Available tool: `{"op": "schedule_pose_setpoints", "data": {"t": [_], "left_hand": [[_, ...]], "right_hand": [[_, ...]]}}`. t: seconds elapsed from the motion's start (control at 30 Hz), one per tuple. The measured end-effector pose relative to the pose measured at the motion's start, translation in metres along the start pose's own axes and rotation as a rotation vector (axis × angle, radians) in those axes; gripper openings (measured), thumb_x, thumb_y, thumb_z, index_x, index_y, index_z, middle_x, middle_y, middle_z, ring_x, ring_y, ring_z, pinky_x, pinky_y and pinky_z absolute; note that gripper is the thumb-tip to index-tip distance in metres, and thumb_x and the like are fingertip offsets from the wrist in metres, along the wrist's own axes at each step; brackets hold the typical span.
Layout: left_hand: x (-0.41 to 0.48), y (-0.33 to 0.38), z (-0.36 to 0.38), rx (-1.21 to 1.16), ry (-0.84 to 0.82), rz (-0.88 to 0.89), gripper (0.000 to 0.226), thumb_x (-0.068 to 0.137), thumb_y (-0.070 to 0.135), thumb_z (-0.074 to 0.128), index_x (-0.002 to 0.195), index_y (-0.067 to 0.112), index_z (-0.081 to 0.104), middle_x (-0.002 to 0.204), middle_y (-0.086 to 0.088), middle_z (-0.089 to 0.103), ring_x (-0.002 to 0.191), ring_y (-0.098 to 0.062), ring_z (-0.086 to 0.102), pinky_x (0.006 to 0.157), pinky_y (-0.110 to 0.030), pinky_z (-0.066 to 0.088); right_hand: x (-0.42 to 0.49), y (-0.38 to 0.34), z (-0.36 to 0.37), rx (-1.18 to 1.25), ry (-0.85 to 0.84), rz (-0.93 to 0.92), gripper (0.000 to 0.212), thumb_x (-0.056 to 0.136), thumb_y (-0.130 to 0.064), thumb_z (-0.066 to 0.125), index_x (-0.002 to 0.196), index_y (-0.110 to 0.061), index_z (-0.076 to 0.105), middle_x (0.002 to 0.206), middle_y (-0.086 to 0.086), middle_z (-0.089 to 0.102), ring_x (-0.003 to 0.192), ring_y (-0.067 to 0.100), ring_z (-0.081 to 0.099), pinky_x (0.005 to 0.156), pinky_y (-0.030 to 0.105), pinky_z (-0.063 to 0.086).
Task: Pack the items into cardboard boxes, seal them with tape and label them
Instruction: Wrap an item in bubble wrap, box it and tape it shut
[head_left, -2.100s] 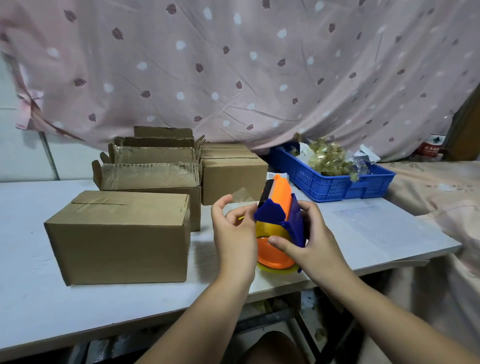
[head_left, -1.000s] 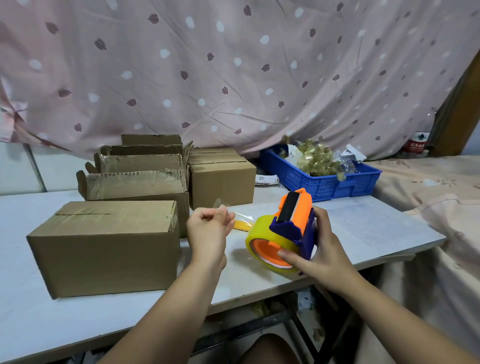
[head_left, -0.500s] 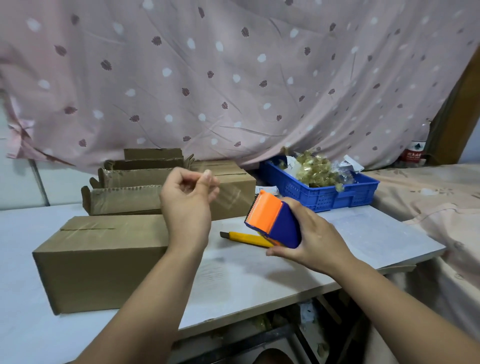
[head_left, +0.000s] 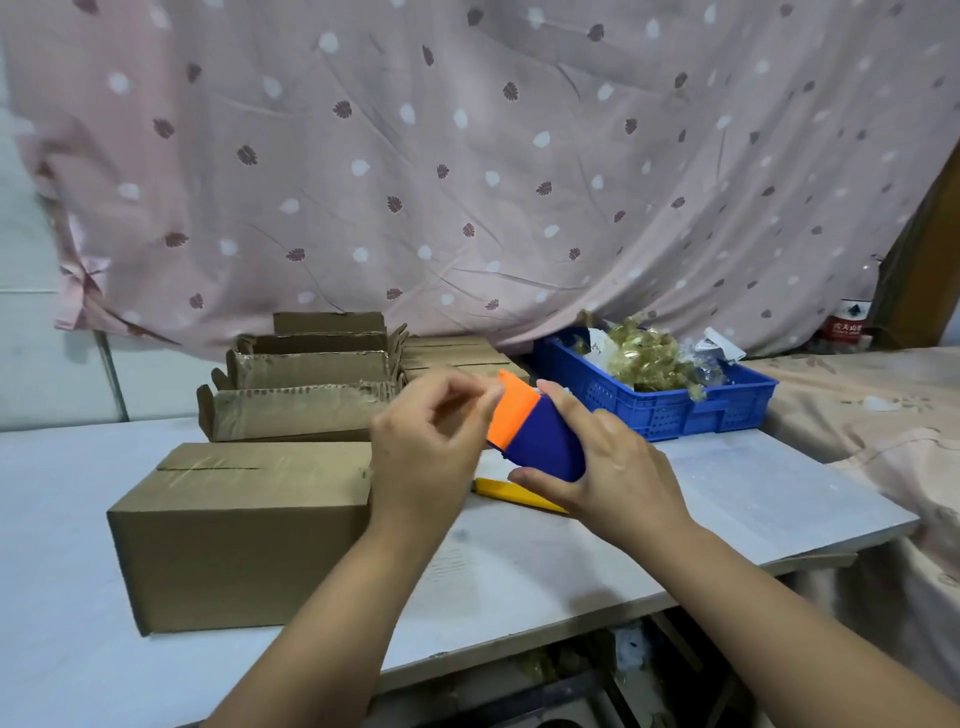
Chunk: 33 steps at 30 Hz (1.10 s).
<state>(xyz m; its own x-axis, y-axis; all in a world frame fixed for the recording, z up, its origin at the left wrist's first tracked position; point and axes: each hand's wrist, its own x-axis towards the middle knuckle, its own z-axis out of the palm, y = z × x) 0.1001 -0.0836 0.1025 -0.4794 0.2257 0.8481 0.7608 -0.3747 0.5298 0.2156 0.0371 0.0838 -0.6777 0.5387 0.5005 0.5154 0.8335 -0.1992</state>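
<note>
1. While both hands are lifted over the white flat counter (head_left: 727, 493), the right hand (head_left: 618, 462) has its fingers (head_left: 563, 400) wrapped tight around the blue and orange plastic tape dispenser (head_left: 535, 436).
2. The left hand (head_left: 421, 457) is pinching its fingers (head_left: 483, 402) together right at the orange tip. It looks like it is grabbing the end of the tape, but the tape is clear and the hand is blurry, so I cannot tell if it has hold of it.
3. To do this step well, I think the person should get a firm pinch on the tape end, pull it out straight, and stick it flat along the slit on top of the closed brown cardboard box (head_left: 244, 525), which sits on the counter just left of the hands.
4. A yellow plastic knife (head_left: 498, 491) lies on the counter under the hands. Part of it is hidden.
5. Farther back are open brown cardboard boxes (head_left: 306, 395) in a row, with another closed box beside them, partly hidden by the hands.
6. A blue plastic basket (head_left: 670, 410) holds shiny gold wrapped things (head_left: 644, 358). I cannot tell what they are.
7. A pink spotted cloth (head_left: 467, 156) hangs behind it all.
</note>
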Motion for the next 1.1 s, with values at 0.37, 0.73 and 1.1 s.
{"op": "schedule_pose_setpoints", "data": {"t": [0.37,0.73,1.1], "left_hand": [[-0.013,-0.028,0.012,0.845,-0.236,0.769,0.019,0.081,0.001,0.052,0.077,0.007,0.069,0.091,-0.009,0.068,0.065,-0.024,0.059,0.072,-0.029,0.038],[-0.006,-0.027,0.0,0.917,-0.591,0.739,0.039,0.087,0.028,0.038,0.096,0.007,0.07,0.085,-0.006,0.063,0.075,-0.023,0.063,0.061,-0.029,0.05],[-0.022,-0.024,-0.001,0.53,-0.385,0.315,0.045,0.087,0.019,0.043,0.129,0.008,0.053,0.114,-0.004,0.064,0.107,-0.015,0.056,0.103,-0.028,0.034]], "right_hand": [[0.001,-0.014,0.0,1.219,-0.301,0.399,0.02,0.095,-0.025,0.058,0.114,-0.028,0.063,0.103,-0.002,0.073,0.095,0.019,0.069,0.086,0.039,0.052],[-0.001,-0.021,-0.001,1.563,-0.36,0.678,0.033,0.093,-0.047,0.051,0.098,-0.021,0.072,0.086,0.006,0.073,0.069,0.017,0.07,0.07,0.033,0.056],[0.004,-0.026,-0.002,1.578,-0.217,0.543,0.018,0.095,-0.02,0.054,0.105,-0.02,0.069,0.098,0.004,0.074,0.077,0.015,0.069,0.081,0.039,0.054]]}}
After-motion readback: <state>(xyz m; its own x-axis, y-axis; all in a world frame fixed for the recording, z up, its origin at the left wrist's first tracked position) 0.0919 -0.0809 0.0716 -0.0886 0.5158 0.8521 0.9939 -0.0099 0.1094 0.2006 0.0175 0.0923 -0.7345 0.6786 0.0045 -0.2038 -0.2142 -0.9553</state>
